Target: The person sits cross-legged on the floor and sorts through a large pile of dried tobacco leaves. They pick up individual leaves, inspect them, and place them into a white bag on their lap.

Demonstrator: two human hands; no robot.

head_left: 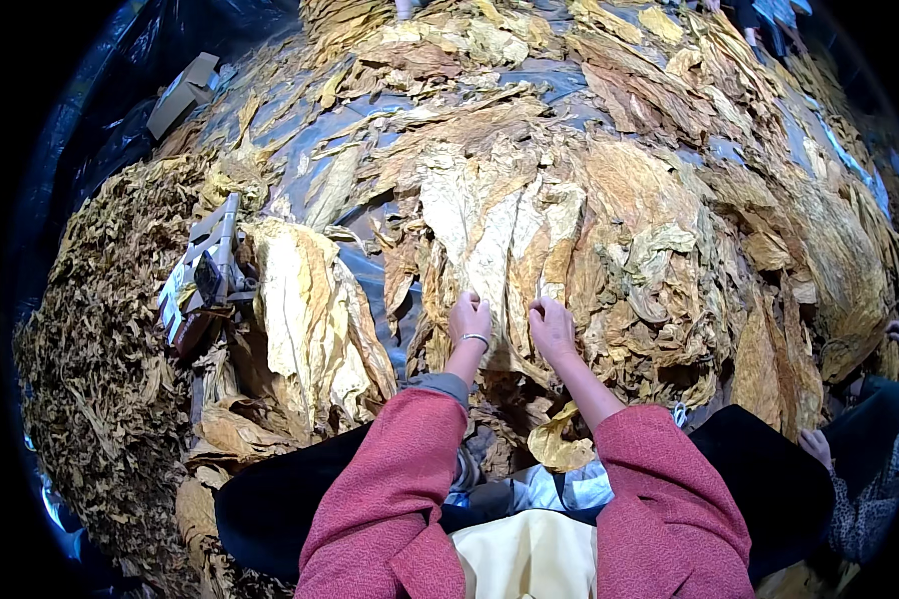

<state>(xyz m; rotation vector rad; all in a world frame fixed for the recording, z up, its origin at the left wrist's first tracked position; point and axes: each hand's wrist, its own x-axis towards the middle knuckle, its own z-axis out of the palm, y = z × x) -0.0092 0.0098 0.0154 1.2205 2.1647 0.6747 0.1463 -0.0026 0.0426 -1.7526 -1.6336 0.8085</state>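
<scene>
Dried, yellow-brown leaves, apparently tobacco, lie heaped before me. My left hand [470,318], with a bracelet at the wrist, has its fingers closed at the lower part of a pale leaf [503,247]. To its right my right hand [551,329] pinches with thumb and forefinger at the lower end of another pale-and-tan leaf [562,217]. How firmly either hand grips is hard to tell. Left of my hands a stack of pale leaves [300,314] rests by itself. A curled yellow leaf [560,442] lies below my right hand, near my lap.
A slatted holder [221,239] with packets stands at left, beside a large heap of dark, crumpled leaf pieces [112,337]. A cardboard box [182,96] sits at upper left on dark plastic sheeting. At the right edge, another person's hand [816,447] and patterned sleeve show.
</scene>
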